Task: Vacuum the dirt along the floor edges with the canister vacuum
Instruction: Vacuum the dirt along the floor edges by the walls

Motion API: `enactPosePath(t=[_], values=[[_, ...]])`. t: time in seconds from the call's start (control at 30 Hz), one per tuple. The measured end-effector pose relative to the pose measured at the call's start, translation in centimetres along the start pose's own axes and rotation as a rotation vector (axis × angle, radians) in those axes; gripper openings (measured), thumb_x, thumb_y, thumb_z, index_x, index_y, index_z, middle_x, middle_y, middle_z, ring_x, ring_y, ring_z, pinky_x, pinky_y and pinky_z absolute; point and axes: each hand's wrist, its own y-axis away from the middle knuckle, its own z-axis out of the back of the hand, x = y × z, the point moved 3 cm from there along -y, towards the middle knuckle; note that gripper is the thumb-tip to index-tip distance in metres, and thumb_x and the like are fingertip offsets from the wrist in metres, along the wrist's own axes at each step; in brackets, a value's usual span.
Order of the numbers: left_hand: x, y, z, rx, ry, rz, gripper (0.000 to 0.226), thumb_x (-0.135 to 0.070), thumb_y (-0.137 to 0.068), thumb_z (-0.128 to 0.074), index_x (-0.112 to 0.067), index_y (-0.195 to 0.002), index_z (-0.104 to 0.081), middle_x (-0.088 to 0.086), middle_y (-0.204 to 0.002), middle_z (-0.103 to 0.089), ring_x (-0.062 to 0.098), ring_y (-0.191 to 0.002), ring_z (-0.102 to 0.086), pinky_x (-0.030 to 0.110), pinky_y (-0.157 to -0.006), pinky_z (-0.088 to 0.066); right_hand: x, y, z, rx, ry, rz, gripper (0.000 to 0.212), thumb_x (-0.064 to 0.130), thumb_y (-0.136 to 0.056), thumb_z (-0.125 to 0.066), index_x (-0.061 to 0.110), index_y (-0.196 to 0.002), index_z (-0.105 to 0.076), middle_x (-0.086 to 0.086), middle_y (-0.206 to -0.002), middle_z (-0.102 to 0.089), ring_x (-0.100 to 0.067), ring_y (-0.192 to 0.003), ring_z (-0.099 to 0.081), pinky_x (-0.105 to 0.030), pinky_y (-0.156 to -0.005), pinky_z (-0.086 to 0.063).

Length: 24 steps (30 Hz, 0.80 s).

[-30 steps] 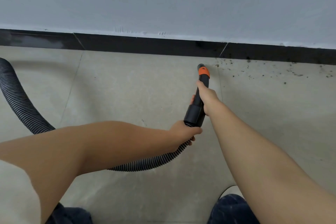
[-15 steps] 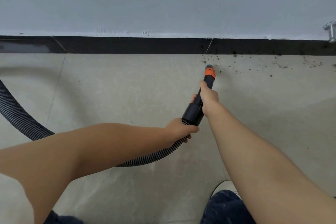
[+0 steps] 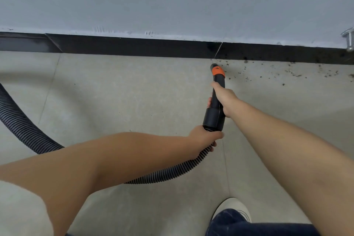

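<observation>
A black vacuum nozzle (image 3: 215, 113) with an orange tip (image 3: 218, 71) points at the floor just below the black baseboard (image 3: 134, 47). My right hand (image 3: 223, 98) grips the nozzle's slim upper part. Behind it, my left hand (image 3: 204, 138) grips the ribbed black hose (image 3: 166, 174) where it joins the nozzle's wide collar. Dark crumbs of dirt (image 3: 287, 73) lie scattered along the floor edge to the right of the tip. The canister itself is out of view.
The hose loops across the beige tiled floor (image 3: 124, 101) to the left edge (image 3: 17, 124). A grey wall rises above the baseboard, with a metal fitting (image 3: 349, 39) at far right. My shoe (image 3: 232, 210) stands at the bottom.
The nozzle tip has crept right along the baseboard to the tile joint, reaching the left end of the dirt. Both hands keep their grips.
</observation>
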Motion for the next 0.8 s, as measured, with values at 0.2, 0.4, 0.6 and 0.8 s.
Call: enactPosePath(t=[0.2,0.4,0.6,0.8], values=[[-0.8,-0.3,-3.1,0.015,0.149,0.0,0.015,-0.019,-0.087,-0.066,-0.016,-0.091,-0.052,0.003,-0.072,-0.054,0.011,-0.056,-0.051,0.014,-0.044,-0.045,1.2,-1.1,1.9,0.048,0.095,-0.028,0.036,0.04,-0.088,-0.064,0.01,-0.103,-0.051,-0.006,-0.055,-0.057,-0.019,-0.043,-0.055,-0.029,-0.056,-0.054],[-2.3,-0.7,-3.4,-0.034,0.174,-0.032,0.015,-0.017,-0.087,-0.065,-0.019,-0.088,-0.05,0.002,-0.075,-0.053,0.009,-0.058,-0.051,0.014,-0.045,-0.045,2.3,-1.6,2.1,0.087,0.104,-0.038,0.037,0.044,-0.088,-0.064,0.011,-0.101,-0.051,-0.005,-0.052,-0.058,-0.02,-0.042,-0.056,-0.031,-0.058,-0.055],[-3.3,-1.3,-2.2,-0.121,0.099,-0.017,0.025,-0.016,-0.085,-0.068,-0.01,-0.104,-0.053,0.004,-0.075,-0.055,0.012,-0.062,-0.053,0.022,-0.057,-0.049,3.2,-1.7,1.3,0.117,0.018,-0.012,0.034,0.04,-0.089,-0.064,0.011,-0.1,-0.051,-0.004,-0.053,-0.056,-0.018,-0.042,-0.055,-0.029,-0.054,-0.055],[-0.8,0.1,-1.6,-0.1,-0.096,0.032,0.026,-0.022,-0.084,-0.069,-0.013,-0.104,-0.053,0.005,-0.073,-0.058,0.015,-0.059,-0.054,0.024,-0.059,-0.049,-0.3,-0.4,1.5,0.105,-0.096,-0.018,0.031,0.037,-0.091,-0.063,0.01,-0.097,-0.05,-0.003,-0.054,-0.054,-0.016,-0.04,-0.052,-0.027,-0.049,-0.053]])
